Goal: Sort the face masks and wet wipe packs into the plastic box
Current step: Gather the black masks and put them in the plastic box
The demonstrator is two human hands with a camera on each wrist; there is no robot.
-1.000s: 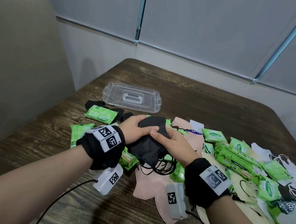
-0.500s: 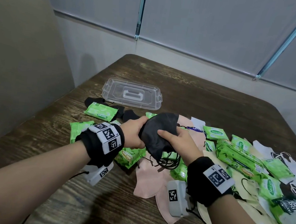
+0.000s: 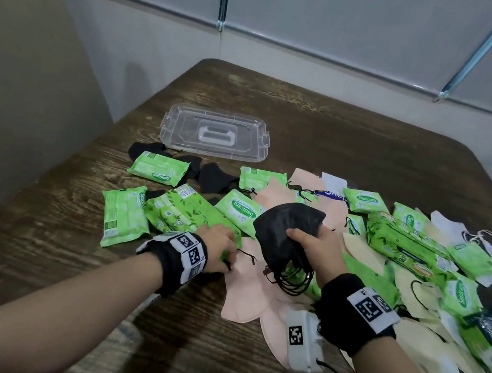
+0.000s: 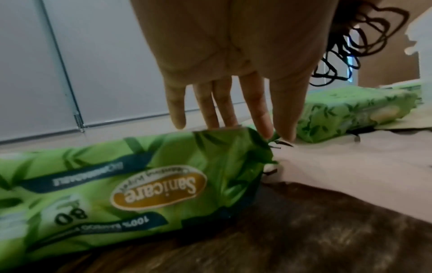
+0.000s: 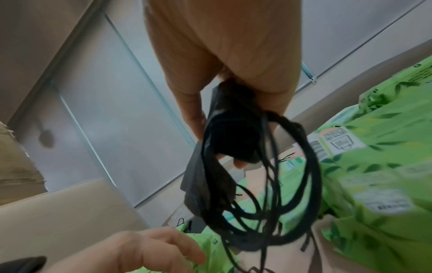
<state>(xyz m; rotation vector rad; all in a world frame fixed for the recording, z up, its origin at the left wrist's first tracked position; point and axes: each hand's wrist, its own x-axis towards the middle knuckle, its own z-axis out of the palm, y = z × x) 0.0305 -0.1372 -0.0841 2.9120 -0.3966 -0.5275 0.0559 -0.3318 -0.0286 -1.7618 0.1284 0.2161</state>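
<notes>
My right hand (image 3: 315, 245) grips a stack of black face masks (image 3: 286, 229) above the pile, their ear loops dangling (image 5: 268, 194). My left hand (image 3: 221, 242) is lower, to the left. Its straight fingers (image 4: 224, 103) touch the crimped end of a large green Sanicare wet wipe pack (image 4: 117, 184), which lies on the wooden table (image 3: 44, 238). Several small green wipe packs (image 3: 159, 168) and pink masks (image 3: 250, 284) are scattered around both hands. A second large green pack (image 3: 402, 247) lies to the right of my right hand.
A clear plastic lid (image 3: 214, 132) lies flat at the back of the table. Loose black masks (image 3: 214, 179) sit in front of it. Cream masks (image 3: 412, 289) and white masks (image 3: 481, 245) cover the right side. A beige chair back (image 3: 18, 78) stands at the left.
My left hand let go of the black masks and dropped left onto the large green pack. The right hand keeps the masks alone, a little further right.
</notes>
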